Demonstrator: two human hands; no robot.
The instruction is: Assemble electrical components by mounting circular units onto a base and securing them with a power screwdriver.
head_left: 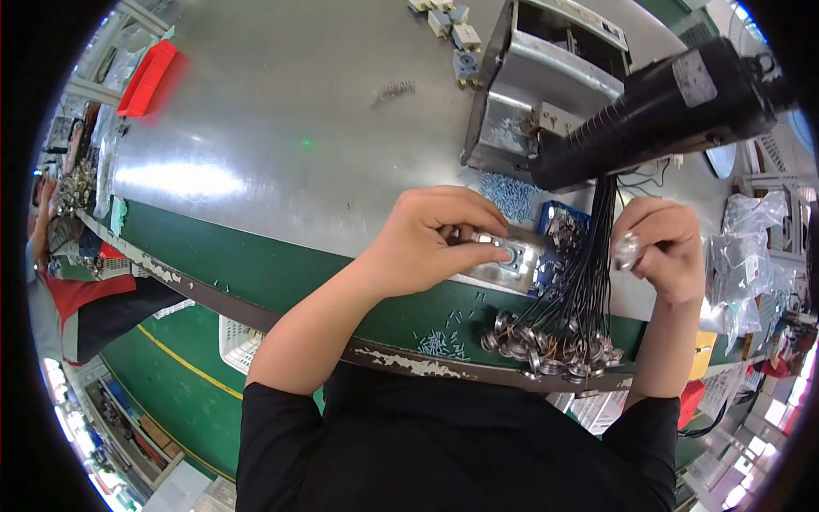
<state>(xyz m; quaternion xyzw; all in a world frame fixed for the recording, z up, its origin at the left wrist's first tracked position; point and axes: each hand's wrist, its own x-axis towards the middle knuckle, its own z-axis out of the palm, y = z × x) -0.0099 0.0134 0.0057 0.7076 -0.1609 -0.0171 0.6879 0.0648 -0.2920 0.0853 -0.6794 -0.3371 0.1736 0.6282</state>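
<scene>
My left hand [435, 236] reaches over a metal fixture plate [525, 277], thumb and fingers closed on a small pale part with a round centre [509, 255] set in it. The fingers hide some of that part. To the right, my right hand [665, 243] pinches a small round silvery metal piece [627, 253], slightly smeared by motion. Between the hands hangs a bundle of black wires [589, 264], with a heap of round metal pieces [550, 348] at its lower end. Beside the fixture sits a blue tray [563, 226] of small metal parts.
A black power-tool body [657, 111] slants over the work area, in front of a metal machine housing [546, 77]. Blue screws [509, 196] lie behind the fixture, more screws [442, 344] near the front edge. A red bin [147, 78] stands far left; a person [77, 311] is beyond.
</scene>
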